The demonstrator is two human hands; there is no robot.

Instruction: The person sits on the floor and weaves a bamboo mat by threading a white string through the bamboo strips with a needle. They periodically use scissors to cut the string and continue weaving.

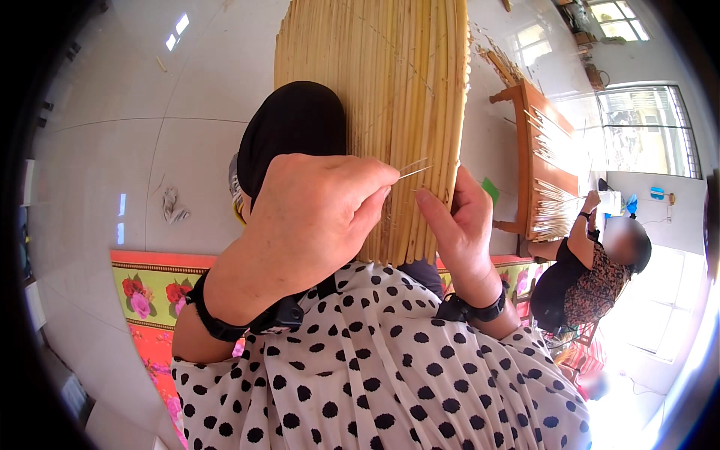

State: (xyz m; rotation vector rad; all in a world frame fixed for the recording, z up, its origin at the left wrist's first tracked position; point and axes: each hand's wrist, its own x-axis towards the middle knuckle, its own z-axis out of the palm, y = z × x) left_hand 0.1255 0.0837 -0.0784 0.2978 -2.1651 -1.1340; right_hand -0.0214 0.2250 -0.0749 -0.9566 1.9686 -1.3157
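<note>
We find the left hand [307, 199] pinching thin strands [416, 172], the right hand [463, 229] clamped on the stick mat [390, 75]; distant basket [597, 77], contents indiscernible.

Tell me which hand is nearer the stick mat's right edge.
Right. The right hand holds that edge; the left hand is over the mat, left of the edge, pinching a thin strand.

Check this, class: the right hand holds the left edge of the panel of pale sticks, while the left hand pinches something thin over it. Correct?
"Left edge" is wrong: the head view shows the right hand holding the panel by its right edge, while the left hand pinches something thin over it.
</note>
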